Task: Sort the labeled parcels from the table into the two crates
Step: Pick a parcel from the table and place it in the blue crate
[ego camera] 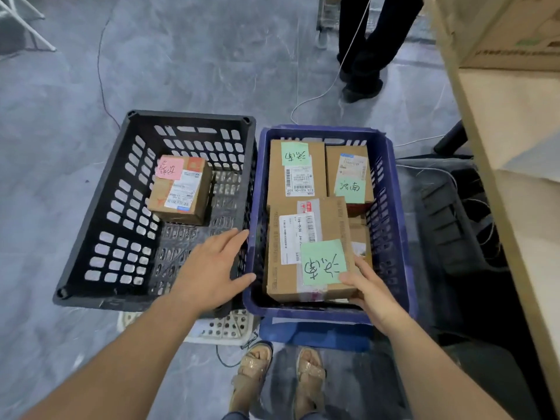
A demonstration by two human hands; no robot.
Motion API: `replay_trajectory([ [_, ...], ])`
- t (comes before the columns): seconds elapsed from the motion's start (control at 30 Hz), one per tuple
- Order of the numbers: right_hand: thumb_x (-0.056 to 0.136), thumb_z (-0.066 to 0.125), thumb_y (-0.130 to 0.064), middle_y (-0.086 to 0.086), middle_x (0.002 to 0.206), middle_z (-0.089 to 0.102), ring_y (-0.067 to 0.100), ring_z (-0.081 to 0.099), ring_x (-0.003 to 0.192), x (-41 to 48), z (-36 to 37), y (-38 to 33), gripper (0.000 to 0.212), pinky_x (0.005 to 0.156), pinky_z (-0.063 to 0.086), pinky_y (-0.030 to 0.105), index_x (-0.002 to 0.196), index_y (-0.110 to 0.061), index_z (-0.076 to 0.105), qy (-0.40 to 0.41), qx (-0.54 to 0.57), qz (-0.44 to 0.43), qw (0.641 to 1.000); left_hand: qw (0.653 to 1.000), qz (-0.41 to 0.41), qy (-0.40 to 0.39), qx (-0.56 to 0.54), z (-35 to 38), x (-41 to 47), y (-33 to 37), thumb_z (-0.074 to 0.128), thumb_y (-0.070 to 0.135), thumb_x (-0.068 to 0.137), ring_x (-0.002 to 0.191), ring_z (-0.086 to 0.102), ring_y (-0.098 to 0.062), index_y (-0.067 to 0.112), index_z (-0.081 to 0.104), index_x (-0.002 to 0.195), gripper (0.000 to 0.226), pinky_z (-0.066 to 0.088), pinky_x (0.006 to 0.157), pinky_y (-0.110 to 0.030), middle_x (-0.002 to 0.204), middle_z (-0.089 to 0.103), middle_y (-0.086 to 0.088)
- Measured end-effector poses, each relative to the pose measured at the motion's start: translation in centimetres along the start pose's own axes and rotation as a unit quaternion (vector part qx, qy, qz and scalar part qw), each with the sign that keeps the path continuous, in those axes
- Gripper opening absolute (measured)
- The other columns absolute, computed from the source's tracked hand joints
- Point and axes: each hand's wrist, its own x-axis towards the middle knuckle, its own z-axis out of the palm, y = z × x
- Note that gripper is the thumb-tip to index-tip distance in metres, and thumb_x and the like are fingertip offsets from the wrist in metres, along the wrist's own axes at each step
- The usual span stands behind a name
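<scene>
Two crates stand side by side on the floor. The black crate (100, 189) on the left holds one small cardboard parcel (181, 189) with a pink note. The blue crate (391, 207) on the right holds several parcels with green notes. My right hand (368, 291) grips the near right corner of the front parcel (291, 274), thumb on its top beside the green note, inside the blue crate. My left hand (209, 271) hovers with straight fingers over the black crate's right wall, holding nothing.
A light wooden table edge (491, 153) runs down the right side, with a cardboard box (515, 28) on it. A person's dark legs (363, 43) stand beyond the crates. White cables cross the grey floor. My sandalled feet (281, 377) are just below the crates.
</scene>
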Motion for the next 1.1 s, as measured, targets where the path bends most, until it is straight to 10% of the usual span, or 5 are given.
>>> replay_trajectory([
  [0.27, 0.095, 0.054, -0.029, -0.007, 0.136, 0.054, 0.014, 0.05, 0.116, 6.5, 3.8, 0.9, 0.051, 0.095, 0.038, 0.031, 0.144, -0.026, 0.041, 0.04, -0.155, 0.037, 0.986, 1.0, -0.007, -0.003, -0.015, 1.7, 1.8, -3.8, 0.053, 0.058, 0.087, 0.144, 0.019, -0.02, 0.027, 0.012, 0.153, 0.084, 0.019, 0.117, -0.037, 0.159, 0.016, 0.003],
  [0.6, 0.096, 0.048, -0.032, 0.012, 0.147, 0.041, 0.03, 0.051, 0.123, 4.7, 5.1, -2.5, 0.073, 0.101, 0.045, 0.043, 0.155, -0.03, 0.005, 0.118, -0.41, 0.068, 0.902, 1.0, 0.024, -0.008, 0.004, -0.1, 1.8, -3.4, 0.046, 0.06, 0.09, 0.145, 0.015, -0.017, 0.027, 0.005, 0.153, 0.082, 0.016, 0.119, -0.034, 0.16, 0.011, 0.003],
  [1.1, 0.094, 0.053, -0.032, 0.004, 0.134, 0.048, 0.023, 0.049, 0.119, -17.8, 6.0, -8.8, 0.046, 0.09, 0.045, 0.035, 0.138, -0.022, 0.046, 0.38, -0.455, -0.095, 0.8, 0.982, 0.182, 0.012, -0.047, -8.4, -1.9, 7.5, 0.049, 0.05, 0.093, 0.141, 0.024, -0.018, 0.024, 0.017, 0.153, 0.073, 0.023, 0.112, -0.03, 0.156, 0.024, 0.001],
])
